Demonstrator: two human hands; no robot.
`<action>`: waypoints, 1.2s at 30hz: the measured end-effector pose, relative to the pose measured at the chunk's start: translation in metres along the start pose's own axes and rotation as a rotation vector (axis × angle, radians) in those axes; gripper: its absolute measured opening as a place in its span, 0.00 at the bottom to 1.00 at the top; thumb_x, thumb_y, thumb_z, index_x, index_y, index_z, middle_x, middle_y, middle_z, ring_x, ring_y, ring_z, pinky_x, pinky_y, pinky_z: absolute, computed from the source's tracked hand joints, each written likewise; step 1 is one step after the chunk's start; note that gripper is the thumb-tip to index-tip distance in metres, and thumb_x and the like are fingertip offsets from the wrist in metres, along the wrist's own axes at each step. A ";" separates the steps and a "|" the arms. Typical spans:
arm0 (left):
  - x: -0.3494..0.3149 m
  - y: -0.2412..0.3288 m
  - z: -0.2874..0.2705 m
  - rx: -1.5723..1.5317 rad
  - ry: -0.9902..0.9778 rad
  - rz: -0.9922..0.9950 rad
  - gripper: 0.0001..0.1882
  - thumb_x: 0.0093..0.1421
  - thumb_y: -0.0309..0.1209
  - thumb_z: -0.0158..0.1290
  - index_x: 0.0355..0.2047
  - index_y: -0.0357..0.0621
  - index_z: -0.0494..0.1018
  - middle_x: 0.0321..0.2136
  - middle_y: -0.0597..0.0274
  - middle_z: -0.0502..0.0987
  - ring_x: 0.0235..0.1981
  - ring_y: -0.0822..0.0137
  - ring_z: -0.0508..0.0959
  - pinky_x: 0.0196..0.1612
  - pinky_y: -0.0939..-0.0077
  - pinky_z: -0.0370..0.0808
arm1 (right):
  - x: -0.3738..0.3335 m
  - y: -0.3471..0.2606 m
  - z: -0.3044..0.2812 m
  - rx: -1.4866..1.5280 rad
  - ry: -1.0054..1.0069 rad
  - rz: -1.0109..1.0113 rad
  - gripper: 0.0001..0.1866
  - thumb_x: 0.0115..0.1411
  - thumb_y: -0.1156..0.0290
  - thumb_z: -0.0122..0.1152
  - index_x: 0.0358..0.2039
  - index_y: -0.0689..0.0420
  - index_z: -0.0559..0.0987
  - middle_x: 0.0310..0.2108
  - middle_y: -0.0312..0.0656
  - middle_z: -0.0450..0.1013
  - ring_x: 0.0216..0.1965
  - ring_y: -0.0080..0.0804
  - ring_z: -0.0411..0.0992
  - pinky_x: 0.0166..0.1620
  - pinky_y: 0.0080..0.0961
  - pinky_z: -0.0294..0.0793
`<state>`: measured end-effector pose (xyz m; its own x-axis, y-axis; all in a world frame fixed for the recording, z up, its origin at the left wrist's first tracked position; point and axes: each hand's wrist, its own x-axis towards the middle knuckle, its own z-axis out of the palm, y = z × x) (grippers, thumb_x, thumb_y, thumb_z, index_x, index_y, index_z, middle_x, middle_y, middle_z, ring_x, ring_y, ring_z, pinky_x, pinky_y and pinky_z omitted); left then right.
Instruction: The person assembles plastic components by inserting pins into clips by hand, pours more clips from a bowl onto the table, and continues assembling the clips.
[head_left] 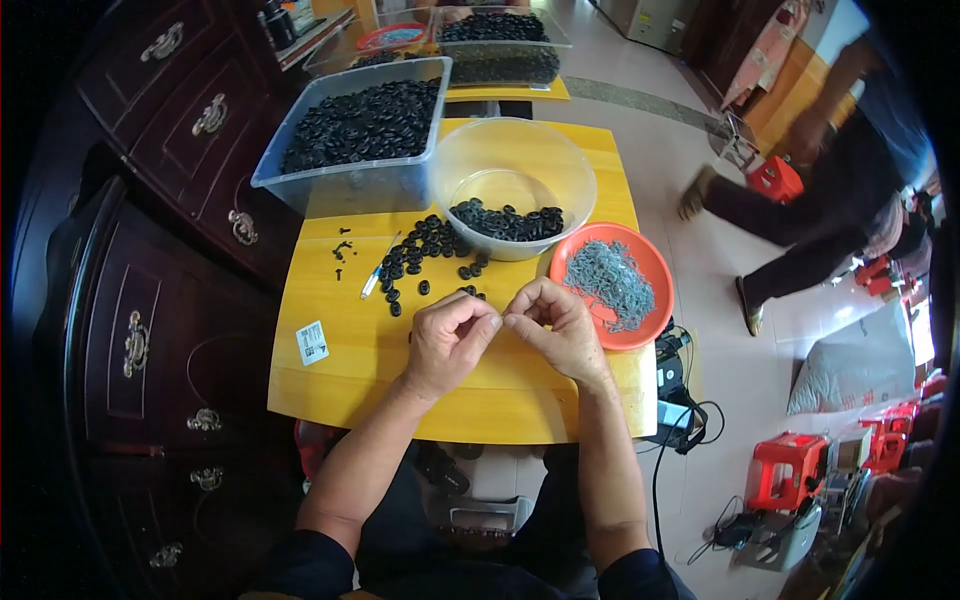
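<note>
My left hand [447, 343] and my right hand [558, 330] meet over the yellow table, thumb and forefinger pinched on each. Their fingertips almost touch, and whatever sits between them is too small to make out. Just beyond lies a loose spread of small black oval rings [430, 243], a few of them partly behind my left fingers. To the right of my right hand, an orange-red plate [655, 268] holds a heap of thin grey pieces [612, 282]. Past my hands stands a round clear tub [560, 165] with more black rings in its bottom.
A rectangular clear bin [432, 100] full of black rings stands at the far left. A white-and-blue pen-like tool [372, 281], tiny black bits [340, 250] and a white label [312, 343] lie on the table [480, 405]. Dark drawers rise leftward; a person [820, 190] walks at right.
</note>
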<state>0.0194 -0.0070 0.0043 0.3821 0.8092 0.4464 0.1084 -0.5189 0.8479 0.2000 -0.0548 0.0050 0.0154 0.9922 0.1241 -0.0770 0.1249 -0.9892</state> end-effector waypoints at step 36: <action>0.001 -0.015 -0.022 -0.209 0.061 -0.210 0.00 0.61 0.20 0.57 0.32 0.37 0.77 0.22 0.74 0.75 0.21 0.86 0.70 0.26 0.88 0.68 | -0.010 -0.003 -0.010 -0.946 0.231 -0.233 0.07 0.56 0.81 0.62 0.36 0.59 0.81 0.31 0.45 0.78 0.31 0.40 0.79 0.34 0.31 0.78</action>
<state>-0.0019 0.0083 -0.0018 0.3145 0.9111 0.2665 -0.0146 -0.2761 0.9610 0.2099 -0.0652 0.0055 0.1307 0.9055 0.4036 0.7759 0.1600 -0.6103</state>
